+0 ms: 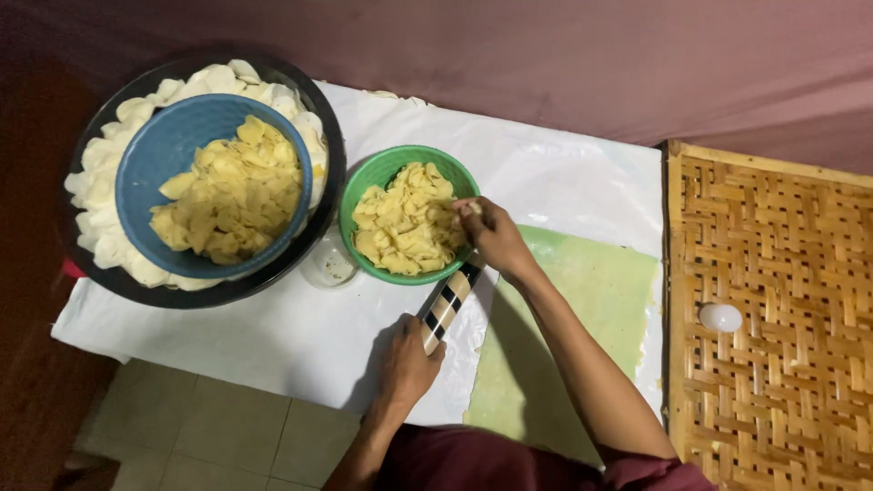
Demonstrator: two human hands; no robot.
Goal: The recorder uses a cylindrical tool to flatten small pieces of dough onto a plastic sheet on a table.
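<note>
My right hand (494,235) rests on the 3 o'clock rim of a green bowl (364,186) of yellow dough pieces (405,227), fingers pinched shut on one small piece at the bowl's edge. My left hand (406,364), at 6 o'clock of that bowl, is closed around the lower end of a striped stick (448,305) banded black, white and tan; the stick slants up toward the bowl's near rim. At 9 o'clock of the green bowl: a blue bowl (159,155) of the same yellow pieces, set inside a wide black basin (332,155) ringed with paler pieces (100,164). A small clear cup (329,266) sits between basin and green bowl. All stand on a white sheet (564,173) covering the desk. A flat pale-green dough sheet (600,291) lies at 4 o'clock. A woven bamboo tray (782,364) lies at far 3 o'clock, bearing a small white round object (720,317).
</note>
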